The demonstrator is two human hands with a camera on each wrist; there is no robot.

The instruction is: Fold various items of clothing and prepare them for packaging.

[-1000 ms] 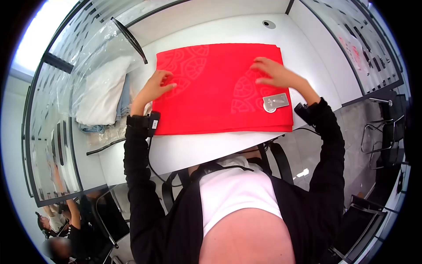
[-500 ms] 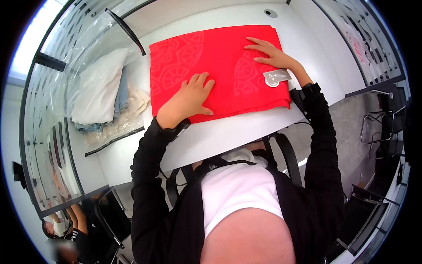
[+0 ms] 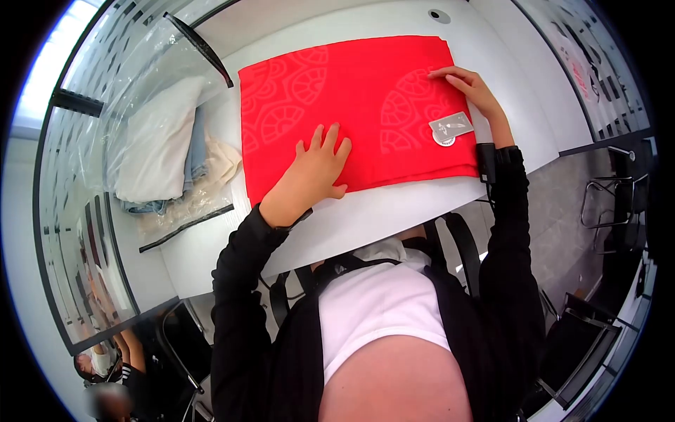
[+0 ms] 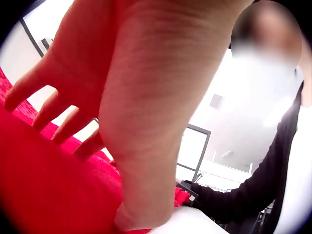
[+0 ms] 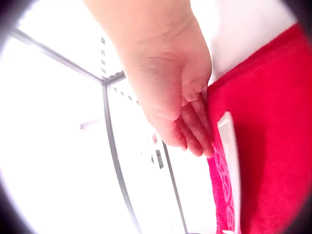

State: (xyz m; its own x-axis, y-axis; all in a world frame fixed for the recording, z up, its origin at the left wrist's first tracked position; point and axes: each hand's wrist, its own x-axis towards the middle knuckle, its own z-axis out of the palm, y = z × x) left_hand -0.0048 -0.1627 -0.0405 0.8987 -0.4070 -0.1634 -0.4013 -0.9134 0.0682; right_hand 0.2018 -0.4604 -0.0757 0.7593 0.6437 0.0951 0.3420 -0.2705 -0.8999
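Observation:
A folded red cloth (image 3: 358, 105) with a pale round pattern lies flat on the white table. The left hand (image 3: 309, 169) rests on its near left part with fingers spread; in the left wrist view that hand (image 4: 83, 68) shows its fingertips on the red surface. Over the cloth's right edge is the right hand (image 3: 474, 91), fingers extended and touching the cloth near its far right corner. The right wrist view shows this hand (image 5: 170, 87) beside the edge, near a tag (image 5: 230, 165). A grey tag (image 3: 451, 126) lies over a round white label (image 3: 444, 140) on the cloth.
Left of the cloth lies a clear plastic bag (image 3: 133, 91) with white (image 3: 158, 148) and blue folded fabric. Glass partitions flank the white table (image 3: 316, 225). A round cable hole (image 3: 439, 15) is at the back. Chairs and another person are beyond.
The left hand has moved from the cloth's left edge onto its near left part. The right hand has shifted right toward the edge. The cloth appears higher in the head view than a second ago.

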